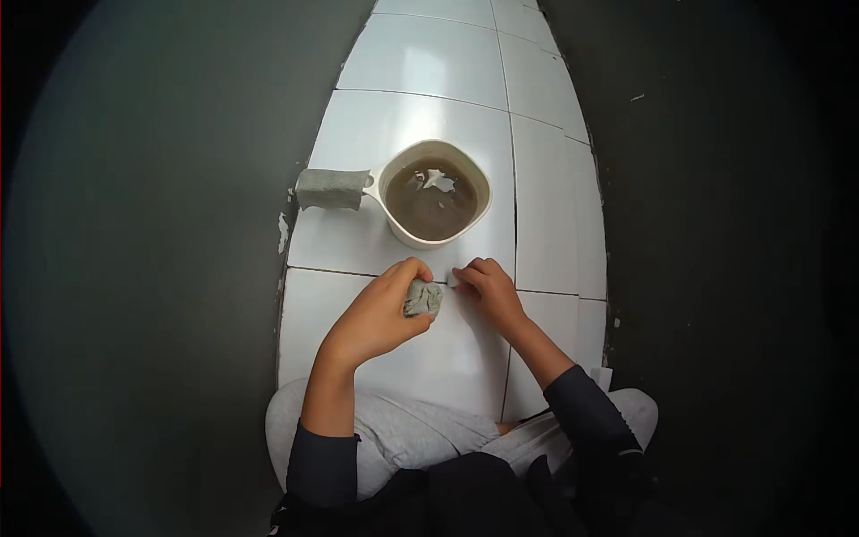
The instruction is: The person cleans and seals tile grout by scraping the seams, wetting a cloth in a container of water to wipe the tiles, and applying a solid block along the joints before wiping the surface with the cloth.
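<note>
My left hand (378,311) is curled around a crumpled grey-green lump (422,300); whether it is cloth or clay I cannot tell. To its right, my right hand (489,290) has its fingertips pinched on a small pale piece (452,279), too small to name surely. The hands are apart, low over the white tiles. Just beyond them stands a cream dipper (395,225) holding murky brownish water (429,215), with a bright reflection on its surface. At the dipper's left, by its handle, lies a rough grey-green rectangular piece (331,189) that hides part of the handle.
The white tiled strip (438,49) runs away from me between dark grey surfaces (179,268) on both sides. Its edges are chipped, with pale flecks along them. My crossed legs in light grey trousers (412,430) are at the near end.
</note>
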Motion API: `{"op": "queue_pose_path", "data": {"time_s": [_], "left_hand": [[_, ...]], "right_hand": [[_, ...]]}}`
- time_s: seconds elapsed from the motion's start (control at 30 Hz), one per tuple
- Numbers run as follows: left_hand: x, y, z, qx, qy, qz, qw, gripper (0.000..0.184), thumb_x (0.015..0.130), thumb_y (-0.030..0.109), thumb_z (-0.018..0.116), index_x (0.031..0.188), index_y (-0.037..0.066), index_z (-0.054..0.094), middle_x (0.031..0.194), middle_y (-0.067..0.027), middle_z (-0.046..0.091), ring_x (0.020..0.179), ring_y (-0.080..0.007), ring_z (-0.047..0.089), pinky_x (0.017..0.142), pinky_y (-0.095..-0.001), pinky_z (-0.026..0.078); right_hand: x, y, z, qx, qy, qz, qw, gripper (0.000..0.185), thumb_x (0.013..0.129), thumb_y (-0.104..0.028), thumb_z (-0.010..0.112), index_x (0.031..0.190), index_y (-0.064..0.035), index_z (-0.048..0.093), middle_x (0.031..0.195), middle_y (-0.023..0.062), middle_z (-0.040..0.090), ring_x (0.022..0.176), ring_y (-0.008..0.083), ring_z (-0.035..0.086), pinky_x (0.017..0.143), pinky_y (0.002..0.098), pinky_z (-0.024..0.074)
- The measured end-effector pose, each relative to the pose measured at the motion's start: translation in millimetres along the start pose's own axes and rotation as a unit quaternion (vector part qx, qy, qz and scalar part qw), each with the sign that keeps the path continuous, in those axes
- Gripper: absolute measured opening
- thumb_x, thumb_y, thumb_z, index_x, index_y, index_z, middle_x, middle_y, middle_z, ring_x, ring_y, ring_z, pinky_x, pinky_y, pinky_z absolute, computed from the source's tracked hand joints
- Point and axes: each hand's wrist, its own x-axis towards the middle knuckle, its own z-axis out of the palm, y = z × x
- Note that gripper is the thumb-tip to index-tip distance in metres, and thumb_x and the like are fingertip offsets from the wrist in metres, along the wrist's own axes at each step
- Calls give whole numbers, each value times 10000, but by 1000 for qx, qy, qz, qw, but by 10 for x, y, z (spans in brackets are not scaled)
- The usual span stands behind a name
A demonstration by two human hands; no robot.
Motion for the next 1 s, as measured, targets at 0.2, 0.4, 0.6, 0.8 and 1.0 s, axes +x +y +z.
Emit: {"op": "queue_pose_path", "data": {"time_s": [0.2,0.4,0.6,0.8,1.0], "left_hand": [[-95,-28,42,39,52,63,996,403,729,100,724,1062,37,504,968,-103,578,833,-175,568,701,-302,474],[-67,132,56,7,14,-23,1000,289,761,154,720,961,13,565,880,-115,597,818,-210,590,734,-337,487],[-136,-17,15,83,-5,-42,996,309,775,263,711,896,7,589,838,-127,593,782,-233,581,705,-340,476],[-62,-15,132,155,-29,-31,987,327,770,292,697,910,11,604,866,-155,605,811,-293,590,731,-365,469],[-54,-104,113,145,-60,-34,987,313,772,275,690,921,15,601,899,-152,604,838,-300,589,750,-365,467]], "right_hand": [[-352,406,-376,-30,-36,57,997,245,726,42,642,956,-34,681,784,81,592,798,238,561,701,338,491],[-90,57,-23,-35,-8,-15,999,263,725,17,655,981,-44,665,838,74,588,813,249,557,721,345,479],[-368,489,-427,-56,-53,29,997,253,706,40,674,946,-43,667,809,77,592,788,249,570,694,343,485],[-83,87,-38,-48,-23,-22,998,250,722,25,661,961,-47,660,821,87,585,798,264,565,710,360,483],[-208,343,-278,-54,-67,-6,996,230,724,9,649,950,-37,657,832,80,580,798,262,560,705,356,480]]}}
